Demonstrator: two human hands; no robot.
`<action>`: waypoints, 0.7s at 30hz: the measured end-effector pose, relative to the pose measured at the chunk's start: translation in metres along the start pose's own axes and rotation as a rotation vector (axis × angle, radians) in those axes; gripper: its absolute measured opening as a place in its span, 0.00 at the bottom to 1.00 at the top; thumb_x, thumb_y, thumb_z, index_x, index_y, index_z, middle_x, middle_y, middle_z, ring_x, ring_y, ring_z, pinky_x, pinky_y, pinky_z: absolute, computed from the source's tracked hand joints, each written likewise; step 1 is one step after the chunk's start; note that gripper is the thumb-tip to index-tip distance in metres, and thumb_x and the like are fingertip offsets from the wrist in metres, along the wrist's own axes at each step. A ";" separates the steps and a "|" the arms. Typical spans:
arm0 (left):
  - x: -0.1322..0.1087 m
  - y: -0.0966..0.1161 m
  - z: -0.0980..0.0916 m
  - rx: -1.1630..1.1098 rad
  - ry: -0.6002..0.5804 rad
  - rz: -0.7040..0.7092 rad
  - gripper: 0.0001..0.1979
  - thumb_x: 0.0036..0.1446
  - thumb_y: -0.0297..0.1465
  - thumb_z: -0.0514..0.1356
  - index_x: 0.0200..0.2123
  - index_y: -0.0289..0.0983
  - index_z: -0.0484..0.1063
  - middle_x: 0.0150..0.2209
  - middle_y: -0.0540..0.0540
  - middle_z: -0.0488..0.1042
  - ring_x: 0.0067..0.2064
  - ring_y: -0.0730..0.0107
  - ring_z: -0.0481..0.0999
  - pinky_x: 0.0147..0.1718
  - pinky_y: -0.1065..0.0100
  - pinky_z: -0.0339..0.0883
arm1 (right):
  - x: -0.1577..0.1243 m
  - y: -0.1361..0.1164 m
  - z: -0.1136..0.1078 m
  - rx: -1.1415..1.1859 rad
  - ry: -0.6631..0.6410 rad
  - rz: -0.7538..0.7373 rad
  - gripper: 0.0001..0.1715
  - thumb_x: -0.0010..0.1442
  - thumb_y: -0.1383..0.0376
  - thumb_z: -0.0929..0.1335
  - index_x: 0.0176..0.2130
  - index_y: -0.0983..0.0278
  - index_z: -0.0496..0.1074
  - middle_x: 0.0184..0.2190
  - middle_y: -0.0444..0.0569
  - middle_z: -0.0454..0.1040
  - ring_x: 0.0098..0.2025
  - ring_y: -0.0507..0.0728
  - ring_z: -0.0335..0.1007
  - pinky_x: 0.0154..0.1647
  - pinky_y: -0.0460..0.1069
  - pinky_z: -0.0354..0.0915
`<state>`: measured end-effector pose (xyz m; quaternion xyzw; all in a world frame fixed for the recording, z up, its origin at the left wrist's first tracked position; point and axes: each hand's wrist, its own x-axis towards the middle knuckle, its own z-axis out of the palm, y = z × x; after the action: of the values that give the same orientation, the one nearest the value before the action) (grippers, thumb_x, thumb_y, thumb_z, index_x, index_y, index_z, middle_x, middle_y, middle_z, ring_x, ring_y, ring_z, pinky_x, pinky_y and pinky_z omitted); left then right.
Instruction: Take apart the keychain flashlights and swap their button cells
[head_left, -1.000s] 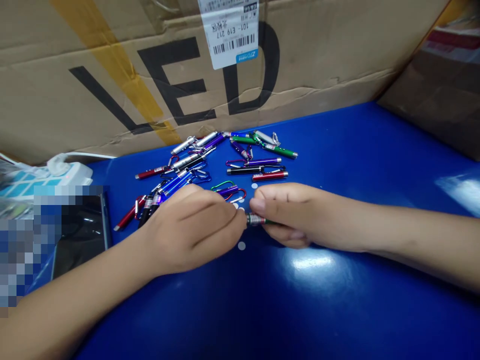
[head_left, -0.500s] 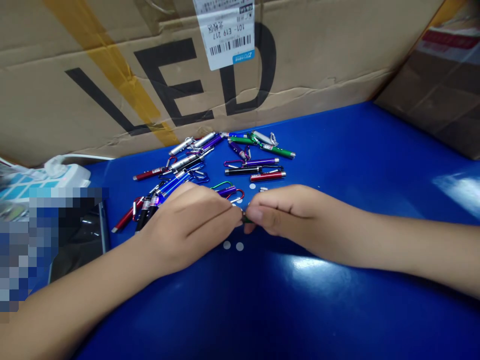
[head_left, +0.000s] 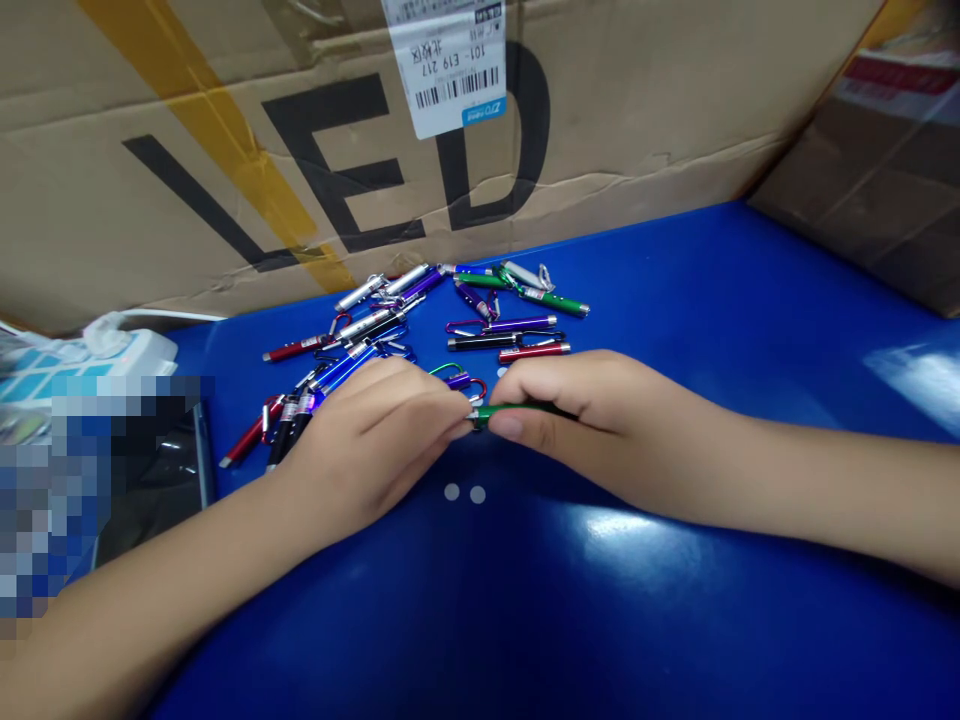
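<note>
A green penlight (head_left: 495, 411) lies level between my two hands over the blue table. My right hand (head_left: 592, 415) is closed round its body, thumb below and forefinger above. The fingertips of my left hand (head_left: 390, 430) pinch its metal end; the palm side of that hand is hidden. Behind my hands lies a loose group of penlights with clips, among them a red one (head_left: 535, 352), a black one (head_left: 484, 342), a purple one (head_left: 523, 323) and a green one (head_left: 565, 304). Two small pale discs (head_left: 464, 493) rest on the table nearer to me.
A large cardboard box (head_left: 615, 110) marked LED stands along the back. Another brown box (head_left: 870, 190) is at the right. A white and blue power strip (head_left: 90, 365) and a dark tray-like object (head_left: 161, 470) lie at the left.
My hands have moved slightly apart, and more of the green penlight shows between them. My right hand's forefinger and knuckles have risen a little. The penlights behind have not moved.
</note>
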<state>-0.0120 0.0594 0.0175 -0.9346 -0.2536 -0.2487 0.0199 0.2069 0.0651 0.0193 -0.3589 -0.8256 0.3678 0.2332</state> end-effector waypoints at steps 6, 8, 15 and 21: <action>0.005 0.000 -0.001 -0.046 -0.040 -0.088 0.06 0.62 0.23 0.53 0.37 0.35 0.69 0.30 0.48 0.72 0.32 0.72 0.71 0.34 0.69 0.65 | 0.000 0.000 0.000 0.027 -0.005 0.051 0.20 0.65 0.57 0.62 0.25 0.64 0.65 0.20 0.38 0.63 0.23 0.47 0.56 0.24 0.45 0.52; 0.006 0.001 -0.001 -0.066 -0.031 -0.111 0.06 0.62 0.23 0.52 0.37 0.35 0.69 0.31 0.47 0.72 0.33 0.72 0.71 0.34 0.70 0.65 | 0.000 0.000 0.000 -0.026 0.033 0.001 0.19 0.64 0.58 0.62 0.25 0.64 0.66 0.20 0.39 0.62 0.24 0.47 0.56 0.25 0.45 0.52; 0.005 0.003 -0.005 -0.085 -0.041 -0.059 0.06 0.63 0.25 0.52 0.39 0.36 0.67 0.32 0.47 0.73 0.35 0.70 0.71 0.37 0.67 0.65 | 0.001 -0.003 -0.001 0.344 -0.174 0.183 0.20 0.65 0.54 0.60 0.30 0.63 0.71 0.17 0.37 0.61 0.19 0.46 0.54 0.20 0.44 0.51; 0.005 -0.012 -0.001 0.134 -0.087 -0.314 0.08 0.64 0.31 0.52 0.35 0.36 0.69 0.33 0.46 0.72 0.37 0.65 0.71 0.40 0.63 0.64 | 0.006 0.009 0.001 0.401 0.199 0.120 0.19 0.67 0.55 0.59 0.33 0.64 0.68 0.18 0.37 0.59 0.19 0.47 0.53 0.23 0.45 0.54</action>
<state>-0.0145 0.0723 0.0202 -0.8900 -0.4130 -0.1904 0.0322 0.2066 0.0740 0.0124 -0.3885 -0.6860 0.5006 0.3576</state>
